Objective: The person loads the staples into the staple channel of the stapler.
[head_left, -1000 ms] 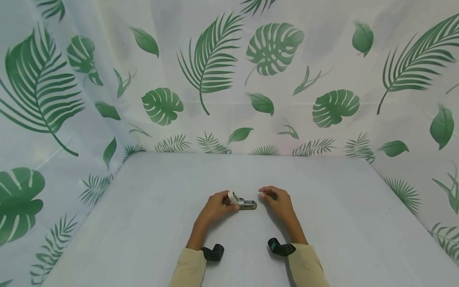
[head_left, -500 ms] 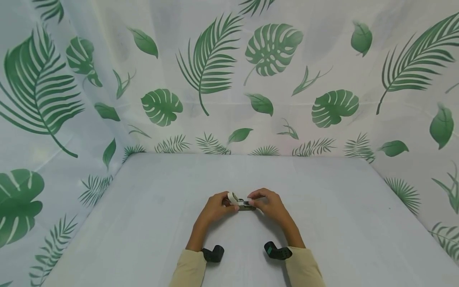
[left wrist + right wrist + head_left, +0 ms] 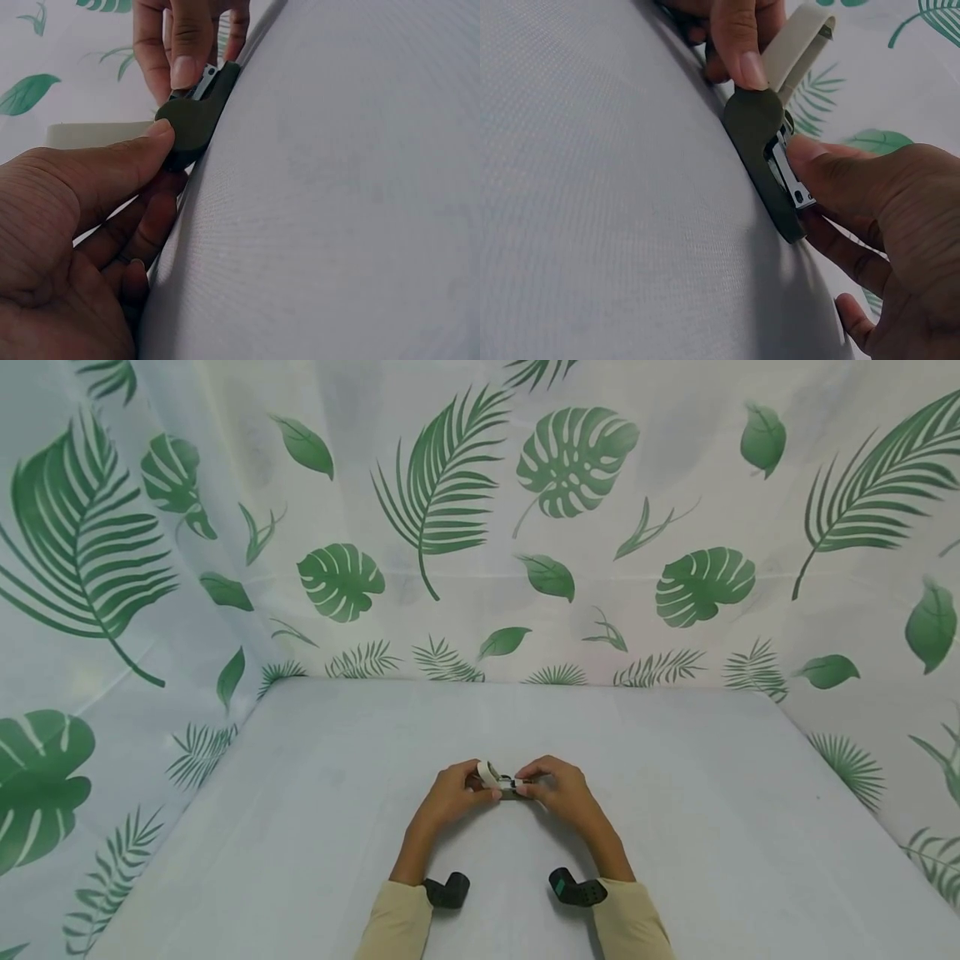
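Note:
A small stapler (image 3: 508, 793) stands on the table between both hands, its cream top arm (image 3: 799, 49) swung up from a dark green base (image 3: 753, 124). My left hand (image 3: 450, 793) grips its hinge end, thumb on the rounded side of the green base. The metal staple channel (image 3: 789, 176) lies exposed along the base. My right hand (image 3: 561, 787) is at the other end, its thumb and fingers pinching about the channel. Whether a strip of staples is between those fingers is hidden.
A white cloth covers the table (image 3: 337, 743). Behind it and at the sides hang white curtains (image 3: 465, 527) printed with green leaves. Black wrist cameras (image 3: 447, 891) sit on both forearms, close to the tabletop.
My right hand has moved left from beside the stapler, and its fingers now reach onto the metal channel. The left hand and the stapler have stayed in place.

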Motion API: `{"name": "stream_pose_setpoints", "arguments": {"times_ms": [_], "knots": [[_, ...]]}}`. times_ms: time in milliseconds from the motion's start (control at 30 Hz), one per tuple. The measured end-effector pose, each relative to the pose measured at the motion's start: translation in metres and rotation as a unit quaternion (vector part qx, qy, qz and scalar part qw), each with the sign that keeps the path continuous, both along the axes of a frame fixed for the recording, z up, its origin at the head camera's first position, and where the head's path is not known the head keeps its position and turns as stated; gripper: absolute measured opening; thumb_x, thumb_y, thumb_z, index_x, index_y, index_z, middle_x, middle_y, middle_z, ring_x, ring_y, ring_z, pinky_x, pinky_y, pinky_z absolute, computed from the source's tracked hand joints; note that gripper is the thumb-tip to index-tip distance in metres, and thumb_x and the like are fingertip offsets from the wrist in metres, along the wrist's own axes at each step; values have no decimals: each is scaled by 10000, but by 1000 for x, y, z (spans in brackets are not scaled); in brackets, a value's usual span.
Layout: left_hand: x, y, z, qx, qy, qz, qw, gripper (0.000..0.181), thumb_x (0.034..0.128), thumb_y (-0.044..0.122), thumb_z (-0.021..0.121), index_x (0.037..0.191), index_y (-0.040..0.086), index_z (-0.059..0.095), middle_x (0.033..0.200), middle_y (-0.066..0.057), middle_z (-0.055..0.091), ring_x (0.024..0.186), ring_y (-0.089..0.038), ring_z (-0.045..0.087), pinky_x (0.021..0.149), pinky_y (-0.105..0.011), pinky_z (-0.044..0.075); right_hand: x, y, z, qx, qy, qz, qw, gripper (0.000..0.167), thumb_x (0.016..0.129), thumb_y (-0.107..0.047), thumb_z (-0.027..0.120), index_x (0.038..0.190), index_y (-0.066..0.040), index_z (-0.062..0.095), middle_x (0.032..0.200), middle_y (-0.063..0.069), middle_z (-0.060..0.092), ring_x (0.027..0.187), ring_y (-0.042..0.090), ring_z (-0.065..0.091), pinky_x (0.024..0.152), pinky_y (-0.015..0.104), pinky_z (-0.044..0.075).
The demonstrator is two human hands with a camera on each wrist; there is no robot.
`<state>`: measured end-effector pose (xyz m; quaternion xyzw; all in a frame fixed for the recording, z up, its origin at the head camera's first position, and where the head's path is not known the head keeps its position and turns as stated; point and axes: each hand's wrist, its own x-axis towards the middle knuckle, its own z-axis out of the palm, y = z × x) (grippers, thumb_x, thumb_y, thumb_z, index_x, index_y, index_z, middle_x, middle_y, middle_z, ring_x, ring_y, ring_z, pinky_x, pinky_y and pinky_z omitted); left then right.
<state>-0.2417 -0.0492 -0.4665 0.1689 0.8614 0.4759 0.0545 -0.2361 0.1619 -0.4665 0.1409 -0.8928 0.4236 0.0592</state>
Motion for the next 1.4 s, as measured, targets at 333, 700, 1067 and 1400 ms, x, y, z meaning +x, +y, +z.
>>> {"name": "stream_pose_setpoints", "arguments": {"times_ms": [333,700,1067,1400], "knots": [[-1,-1,-1,19,103,-38,9999,294,861,217,747,1092,55,665,936,-65,702,821,-114,591,764,-301,462,0,2,1,104,-47,138,9998,220,803,-101,787,1012,-115,719,1017,31,711,1000,233,660,921,476,488],[0,0,-1,9,83,-12,10000,281,849,211,760,1066,56,670,908,-59,697,803,-109,574,753,-306,464,3,5,-3,329,576,436,9968,198,796,-78,787,969,-150,724,1016,9,690,1012,244,658,928,506,484],[1,0,0,-13,64,-16,10000,259,853,210,755,1048,64,669,895,-58,694,793,-109,568,740,-302,453,2,5,-5,284,605,396,9970,181,782,-57,793,913,-154,715,981,12,685,974,243,663,900,512,490],[1,-2,-1,-46,144,-91,9998,263,858,207,753,1058,59,669,898,-69,688,784,-112,566,728,-282,451,2,5,-4,268,453,415,9978,160,788,-63,790,892,-152,707,984,13,682,990,244,655,945,519,468]]}}
